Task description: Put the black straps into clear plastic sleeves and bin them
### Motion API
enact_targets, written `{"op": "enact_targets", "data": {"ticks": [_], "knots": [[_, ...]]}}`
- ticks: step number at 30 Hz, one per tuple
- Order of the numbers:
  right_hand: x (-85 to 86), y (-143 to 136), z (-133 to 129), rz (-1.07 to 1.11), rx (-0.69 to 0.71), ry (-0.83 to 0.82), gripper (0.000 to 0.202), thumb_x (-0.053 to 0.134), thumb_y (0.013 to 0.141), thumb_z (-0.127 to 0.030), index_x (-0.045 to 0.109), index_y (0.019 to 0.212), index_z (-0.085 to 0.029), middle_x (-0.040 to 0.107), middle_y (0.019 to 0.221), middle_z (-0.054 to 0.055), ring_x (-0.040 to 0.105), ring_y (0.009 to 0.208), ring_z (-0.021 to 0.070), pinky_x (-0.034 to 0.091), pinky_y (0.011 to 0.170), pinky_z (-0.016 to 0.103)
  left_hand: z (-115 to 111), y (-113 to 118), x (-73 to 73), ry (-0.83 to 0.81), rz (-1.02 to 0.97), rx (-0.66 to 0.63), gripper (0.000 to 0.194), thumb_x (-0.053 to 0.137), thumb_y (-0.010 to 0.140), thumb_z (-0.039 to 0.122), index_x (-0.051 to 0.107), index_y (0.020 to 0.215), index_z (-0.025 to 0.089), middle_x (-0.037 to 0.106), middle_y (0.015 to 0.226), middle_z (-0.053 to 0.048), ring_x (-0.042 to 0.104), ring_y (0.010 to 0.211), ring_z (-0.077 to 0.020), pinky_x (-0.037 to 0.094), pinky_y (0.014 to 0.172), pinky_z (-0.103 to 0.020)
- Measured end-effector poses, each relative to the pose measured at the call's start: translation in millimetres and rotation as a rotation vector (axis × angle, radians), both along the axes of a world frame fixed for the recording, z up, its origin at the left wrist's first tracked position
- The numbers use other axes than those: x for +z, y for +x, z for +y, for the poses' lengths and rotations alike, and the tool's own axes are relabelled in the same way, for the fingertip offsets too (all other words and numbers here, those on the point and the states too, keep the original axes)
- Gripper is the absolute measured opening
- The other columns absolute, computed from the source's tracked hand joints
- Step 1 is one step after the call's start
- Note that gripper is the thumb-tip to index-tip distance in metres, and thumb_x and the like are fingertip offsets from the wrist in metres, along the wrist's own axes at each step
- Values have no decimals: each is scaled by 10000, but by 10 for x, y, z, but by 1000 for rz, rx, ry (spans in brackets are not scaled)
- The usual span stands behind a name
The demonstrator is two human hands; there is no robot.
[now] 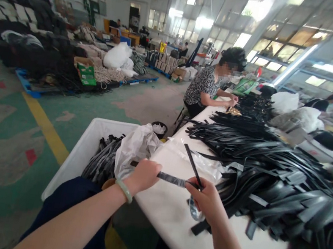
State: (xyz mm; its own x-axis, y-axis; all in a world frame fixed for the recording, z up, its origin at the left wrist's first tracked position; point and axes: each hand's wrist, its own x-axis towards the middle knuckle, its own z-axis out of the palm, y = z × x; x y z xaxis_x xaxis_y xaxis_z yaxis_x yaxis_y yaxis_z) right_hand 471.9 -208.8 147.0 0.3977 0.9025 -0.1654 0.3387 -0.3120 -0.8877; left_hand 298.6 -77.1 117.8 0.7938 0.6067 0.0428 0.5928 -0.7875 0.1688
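Observation:
A dark strap with a greyish, shiny face runs between my two hands above the edge of the white table. My left hand is closed round one part of it, and a short end pokes out on the far left. My right hand pinches the strap further along. From the right fingers a black length sticks up and away, and a loop hangs below them; whether these belong to the same strap I cannot tell. Heaps of black straps cover the table just right of my right hand.
At my left stands a white bin holding more straps and a crumpled white plastic bag. A co-worker sits further along the table. Beyond the floor line, pallets carry dark piles and sacks.

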Motion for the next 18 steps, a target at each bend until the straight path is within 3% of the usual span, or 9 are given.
{"op": "enact_targets", "data": {"ticks": [5, 13, 15, 18], "knots": [[-64, -269, 57, -93, 10, 27, 197, 558, 763, -377, 557, 727, -183, 396, 397, -87, 375, 304, 83, 268, 327, 194, -158, -39, 94, 19, -31, -38, 119, 571, 781, 229, 603, 865, 152, 686, 877, -96, 645, 855, -234, 482, 766, -333], [-303, -812, 273, -33, 71, 133, 158, 531, 749, -338, 581, 698, -197, 542, 485, -37, 424, 287, 97, 273, 309, 211, -296, -230, -39, -20, -130, -32, 226, 496, 840, 335, 585, 978, 179, 675, 930, -122, 650, 850, -265, 498, 692, -365], [-297, -909, 351, 12, 109, 128, 209, 540, 760, -383, 608, 741, -186, 560, 500, -28, 428, 279, 101, 271, 304, 211, -196, -339, 57, 10, -87, -52, 211, 476, 850, 306, 603, 959, 178, 686, 914, -114, 663, 829, -263, 497, 669, -356], [-163, -871, 519, 74, 122, 260, 398, 501, 810, -520, 655, 903, -166, 644, 631, 25, 527, 367, 128, 362, 352, 228, 134, -700, 368, 79, 15, -19, 207, 448, 862, 255, 630, 830, 162, 698, 840, -116, 677, 802, -260, 487, 672, -337]]}}
